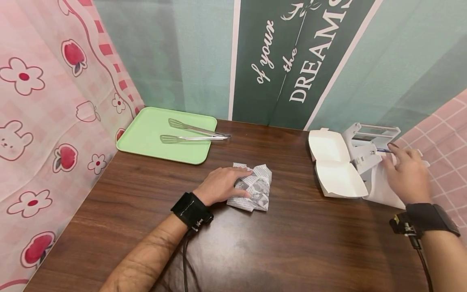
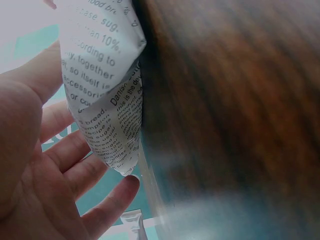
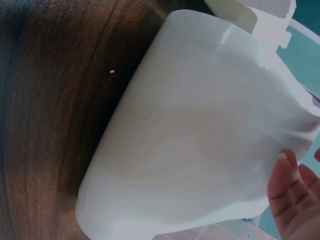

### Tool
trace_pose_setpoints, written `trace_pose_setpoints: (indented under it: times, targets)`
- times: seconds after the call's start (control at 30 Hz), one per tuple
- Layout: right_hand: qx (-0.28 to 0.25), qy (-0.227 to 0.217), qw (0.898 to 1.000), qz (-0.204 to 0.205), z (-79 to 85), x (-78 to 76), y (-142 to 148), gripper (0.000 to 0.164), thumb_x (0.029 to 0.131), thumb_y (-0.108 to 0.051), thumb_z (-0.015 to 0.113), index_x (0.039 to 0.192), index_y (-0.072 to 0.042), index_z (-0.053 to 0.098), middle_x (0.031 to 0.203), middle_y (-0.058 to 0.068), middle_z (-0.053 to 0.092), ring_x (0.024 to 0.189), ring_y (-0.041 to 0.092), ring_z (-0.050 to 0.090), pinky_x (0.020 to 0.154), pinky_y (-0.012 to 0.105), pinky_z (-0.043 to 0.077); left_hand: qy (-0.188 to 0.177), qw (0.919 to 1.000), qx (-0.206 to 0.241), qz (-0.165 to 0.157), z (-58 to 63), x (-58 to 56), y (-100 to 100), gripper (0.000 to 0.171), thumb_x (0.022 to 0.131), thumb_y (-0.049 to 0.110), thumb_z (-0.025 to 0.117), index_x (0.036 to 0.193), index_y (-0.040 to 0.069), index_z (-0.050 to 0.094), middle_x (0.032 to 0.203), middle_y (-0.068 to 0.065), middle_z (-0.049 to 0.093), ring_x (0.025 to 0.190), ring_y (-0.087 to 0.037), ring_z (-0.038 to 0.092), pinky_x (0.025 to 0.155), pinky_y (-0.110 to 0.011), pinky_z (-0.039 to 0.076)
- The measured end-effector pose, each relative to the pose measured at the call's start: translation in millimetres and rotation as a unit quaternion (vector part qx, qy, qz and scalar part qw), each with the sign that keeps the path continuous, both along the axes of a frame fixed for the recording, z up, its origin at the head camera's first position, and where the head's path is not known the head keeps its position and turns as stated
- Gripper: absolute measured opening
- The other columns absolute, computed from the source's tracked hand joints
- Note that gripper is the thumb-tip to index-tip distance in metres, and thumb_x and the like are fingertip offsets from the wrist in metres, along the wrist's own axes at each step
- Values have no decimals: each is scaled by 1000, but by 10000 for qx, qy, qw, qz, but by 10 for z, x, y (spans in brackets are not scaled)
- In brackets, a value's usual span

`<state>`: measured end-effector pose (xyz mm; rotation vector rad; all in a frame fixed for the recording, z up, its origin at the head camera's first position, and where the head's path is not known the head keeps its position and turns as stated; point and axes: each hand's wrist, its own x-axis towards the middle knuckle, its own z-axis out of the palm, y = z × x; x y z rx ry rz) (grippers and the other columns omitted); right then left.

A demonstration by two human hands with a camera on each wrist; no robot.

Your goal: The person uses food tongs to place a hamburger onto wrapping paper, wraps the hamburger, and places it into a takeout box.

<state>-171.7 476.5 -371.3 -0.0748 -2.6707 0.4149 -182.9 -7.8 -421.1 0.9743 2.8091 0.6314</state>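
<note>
My left hand (image 1: pixel 224 184) spans a packet folded in newsprint-patterned paper (image 1: pixel 260 188) on the table, thumb on the near side and fingers on the far side. In the left wrist view, the packet's printed side (image 2: pixel 112 115) stands between my spread, slightly bent fingers and the tabletop. At the far right, my right hand (image 1: pixel 410 174) is at a white stand with crossbars (image 1: pixel 365 156). The right wrist view shows a broad, curved white sheet (image 3: pixel 195 115) with creases by my fingertips (image 3: pixel 282 175), which pinch its edge.
An opened white takeaway box (image 1: pixel 341 176) sits just left of the stand. Metal tongs (image 1: pixel 197 138) lie across a light green tray (image 1: pixel 146 142) at the back left. Curtains hang behind and at the left; pink tiles (image 1: pixel 450 162) border the right side.
</note>
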Motion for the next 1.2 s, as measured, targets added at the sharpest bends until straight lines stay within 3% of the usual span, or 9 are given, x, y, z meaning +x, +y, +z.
trace_pose_setpoints:
  times: [0.13,0.23,0.33,0.37,0.47,0.73,0.83,0.93,1.2]
  targets:
    - [-57,-2,9998,180,-25,-11,21,37,102,-10,51,130,13,59,125,38,52,109,52,45,78,63,32,-12,10000,5,1,2,-5,0,72,85,57,74,147,26,55,150,2,56,135,-18,56,103,-43,52]
    - [-50,-17,9998,171,-36,-16,49,35,101,-10,54,127,13,61,136,33,55,94,16,57,77,50,37,-11,10000,11,-4,-2,-7,0,72,84,57,74,147,26,55,149,2,56,135,-18,56,103,-43,52]
    - [-37,-242,9997,44,-41,-13,57,38,102,-13,53,130,12,59,144,30,53,82,11,59,70,40,36,-3,10000,28,-21,-13,-8,1,72,85,56,74,147,26,55,149,2,57,135,-18,57,103,-42,52]
    - [-23,-345,9994,-20,-43,-11,55,39,102,-15,53,131,11,58,143,30,53,80,12,60,69,39,36,-2,10000,38,-24,-17,-8,1,72,85,56,74,147,25,56,149,2,57,135,-18,57,103,-42,52]
    - [-107,-527,9985,-60,-60,1,42,42,103,-14,51,137,10,53,138,36,53,91,50,59,69,49,38,-4,10000,56,-37,-28,-4,-1,71,85,56,74,147,25,56,148,1,58,135,-18,57,102,-42,53]
    - [-130,-507,9985,164,-121,9,65,47,103,-11,46,149,2,46,134,38,45,93,43,49,71,44,33,-18,10000,42,-29,-32,-1,-2,72,84,57,74,147,26,55,149,3,57,135,-17,57,102,-42,53]
    - [-364,-601,9974,180,-121,-9,100,45,105,-14,46,147,2,49,138,37,41,90,13,51,73,34,33,-17,10000,39,-36,-26,-2,-4,72,85,56,74,147,25,56,148,3,57,135,-17,57,102,-41,53]
    - [-663,-595,9959,170,-108,-46,135,42,105,-18,49,141,4,54,137,32,42,84,-13,31,73,25,29,-25,10000,39,-32,-20,-2,-7,72,85,56,74,147,25,56,148,3,58,135,-17,57,102,-41,53]
    - [-923,-384,9950,-20,-72,-124,132,40,104,-22,56,131,6,63,131,25,47,87,-17,27,72,22,29,12,10000,82,-30,-11,-10,-13,71,85,55,74,146,25,56,148,2,58,135,-18,57,102,-42,53]
